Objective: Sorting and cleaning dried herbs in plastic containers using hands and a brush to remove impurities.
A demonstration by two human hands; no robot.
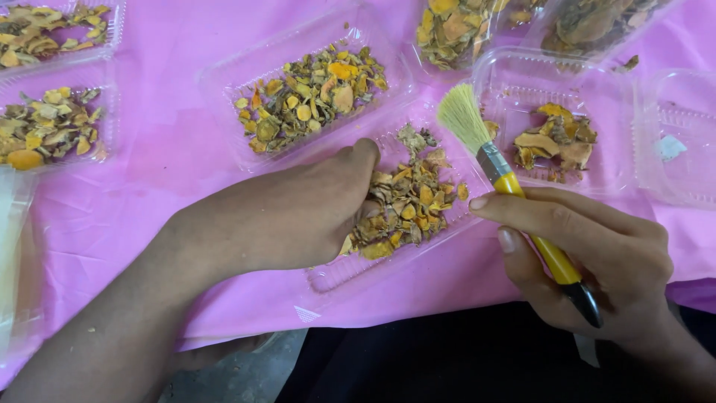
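My left hand rests in a clear plastic tray at the table's front, its fingers closed among the dried orange-and-brown slices that fill it. My right hand grips a paintbrush by its yellow handle. The pale bristles point up and left, hovering over the tray's far right corner.
Several more clear trays of dried slices lie on the pink cloth: one behind, two at the left, one nearly bare at the right, others at the back. The table's front edge runs just below my hands.
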